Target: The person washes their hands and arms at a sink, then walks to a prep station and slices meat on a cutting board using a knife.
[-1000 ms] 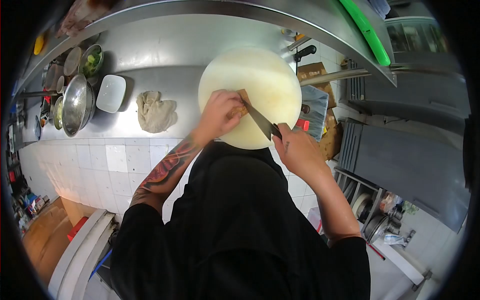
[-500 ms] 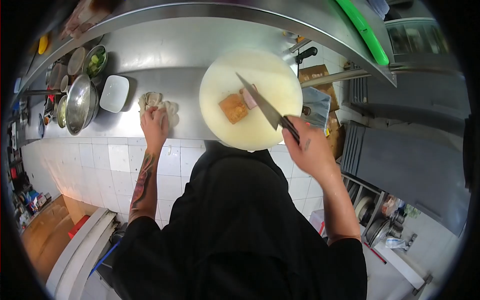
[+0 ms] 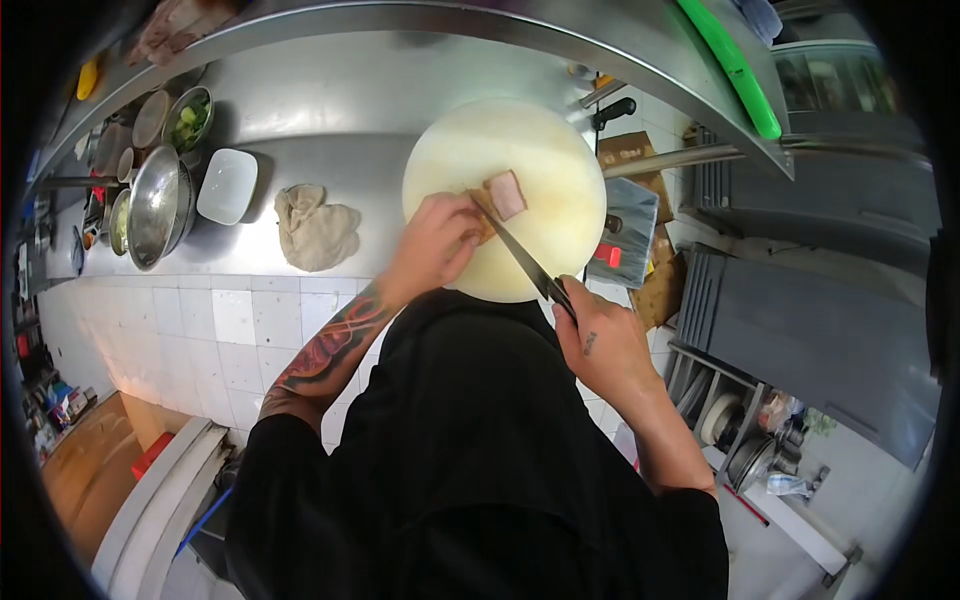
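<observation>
A knife [image 3: 525,258] with a dark handle is in my right hand [image 3: 605,345], its blade pointing up and left over the round white board [image 3: 550,160]. On the board, my left hand [image 3: 437,240] has its fingers bent over a browned piece of meat [image 3: 484,208], mostly hidden beneath them. The blade tip lies along that piece's right edge, close to my fingertips. Just beyond the blade lies a cut slice [image 3: 507,196] with its pale pink side showing.
A crumpled beige cloth [image 3: 316,228] lies left of the board. Farther left are a white square dish [image 3: 228,187], a metal bowl [image 3: 160,208] and a bowl of greens [image 3: 188,120]. A green-handled tool [image 3: 735,70] rests on the upper shelf; a black-handled knife [image 3: 614,113] is behind the board.
My left hand has moved from the cloth back to the browned piece on the board. The knife has come down and left against that piece; the pink slice now lies apart from it.
</observation>
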Demonstrator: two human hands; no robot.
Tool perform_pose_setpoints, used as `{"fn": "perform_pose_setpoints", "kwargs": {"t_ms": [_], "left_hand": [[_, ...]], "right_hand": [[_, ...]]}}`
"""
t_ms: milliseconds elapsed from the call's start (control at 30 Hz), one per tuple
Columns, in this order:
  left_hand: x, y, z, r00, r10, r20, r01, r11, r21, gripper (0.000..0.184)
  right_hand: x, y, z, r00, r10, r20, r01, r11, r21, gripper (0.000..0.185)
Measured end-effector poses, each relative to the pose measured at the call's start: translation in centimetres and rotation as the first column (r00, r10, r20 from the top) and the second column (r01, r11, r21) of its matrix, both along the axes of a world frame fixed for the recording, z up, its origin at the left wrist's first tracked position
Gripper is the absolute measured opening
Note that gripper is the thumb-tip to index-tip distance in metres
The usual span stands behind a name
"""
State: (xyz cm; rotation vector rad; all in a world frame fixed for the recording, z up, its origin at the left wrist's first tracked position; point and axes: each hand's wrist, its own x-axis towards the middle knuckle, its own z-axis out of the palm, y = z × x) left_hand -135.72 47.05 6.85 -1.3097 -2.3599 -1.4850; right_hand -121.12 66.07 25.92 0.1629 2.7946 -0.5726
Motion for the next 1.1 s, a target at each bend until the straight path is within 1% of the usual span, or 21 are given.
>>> {"fn": "perform_pose_setpoints", "kwargs": {"t_ms": [100, 200, 267, 367, 467, 600, 667, 800, 833, 867, 900, 967, 1000, 1033, 1067, 1100], "left_hand": [[0.1, -0.1, -0.1, 1.0, 0.016, -0.011, -0.016, 1.0, 0.013, 0.023], [0.1, 0.0, -0.1, 1.0, 0.017, -0.001, -0.017, 1.0, 0.025, 0.023], [0.0, 0.0, -0.2, 1.0, 0.02, 0.0, -0.02, 1.0, 0.007, 0.023], [-0.2, -0.1, -0.1, 1.0, 0.015, 0.0, -0.015, 1.0, 0.01, 0.024], [-0.2, -0.2, -0.1, 1.0, 0.007, -0.003, -0.007, 1.0, 0.026, 0.024], [-0.1, -0.2, -0.4, 1.0, 0.011, -0.001, -0.01, 0.999, 0.039, 0.024], [-0.2, -0.2, -0.7, 0.999, 0.01, 0.032, -0.011, 1.0, 0.028, 0.025], [-0.1, 0.1, -0.5, 1.0, 0.015, -0.01, -0.014, 0.998, 0.059, 0.025], [-0.2, 0.1, -0.5, 0.999, 0.034, -0.003, -0.034, 0.998, 0.053, 0.025], [-0.3, 0.1, -0.4, 0.999, 0.053, 0.004, -0.053, 0.998, 0.045, 0.025], [-0.2, 0.0, -0.4, 0.999, 0.048, 0.005, -0.048, 0.998, 0.042, 0.025], [-0.1, 0.0, -0.3, 0.999, 0.044, 0.004, -0.044, 0.998, 0.034, 0.025], [0.0, 0.1, -0.5, 0.999, 0.049, 0.01, -0.05, 0.998, 0.034, 0.025], [0.1, 0.1, -0.6, 0.998, 0.055, 0.006, -0.055, 0.997, 0.047, 0.025], [0.2, 0.1, -0.7, 0.998, 0.058, -0.001, -0.058, 0.997, 0.058, 0.025], [0.0, 0.1, -0.7, 0.998, 0.058, -0.001, -0.057, 0.997, 0.055, 0.025]], "right_hand": [[0.1, -0.1, 0.2, 0.999, 0.033, -0.02, -0.033, 0.999, 0.012, 0.028], [-0.1, -0.5, 0.4, 0.998, 0.058, -0.023, -0.056, 0.997, 0.061, 0.028], [-0.6, -1.2, 1.3, 0.996, 0.086, 0.032, -0.089, 0.987, 0.133, 0.026], [-1.1, -1.3, 1.5, 0.993, 0.099, 0.064, -0.108, 0.982, 0.158, 0.024], [-2.0, -1.4, 2.9, 0.99, 0.086, 0.112, -0.101, 0.986, 0.136, 0.021], [-2.6, -1.5, 3.8, 0.983, 0.107, 0.15, -0.13, 0.98, 0.151, 0.02], [-3.6, -1.8, 3.7, 0.978, 0.078, 0.195, -0.106, 0.985, 0.134, 0.019], [-8.5, -3.0, -2.0, 0.989, 0.038, 0.142, -0.058, 0.988, 0.142, 0.019], [-9.4, -3.0, -3.0, 0.995, 0.051, 0.089, -0.06, 0.992, 0.107, 0.02], [-9.9, -3.0, -3.3, 0.997, 0.061, 0.037, -0.063, 0.996, 0.07, 0.02], [-9.1, -2.8, -2.7, 0.998, 0.056, 0.037, -0.058, 0.996, 0.067, 0.02], [-6.8, -2.0, 0.0, 0.98, 0.053, 0.193, -0.078, 0.989, 0.124, 0.019], [-5.8, -1.6, 0.6, 0.978, 0.059, 0.2, -0.085, 0.989, 0.124, 0.019], [-4.7, -1.3, 1.1, 0.966, 0.05, 0.252, -0.088, 0.986, 0.139, 0.02], [-4.2, -1.2, 1.3, 0.952, 0.039, 0.302, -0.089, 0.984, 0.153, 0.021], [-4.5, -1.4, -0.7, 0.952, 0.039, 0.303, -0.088, 0.985, 0.15, 0.021]]}}
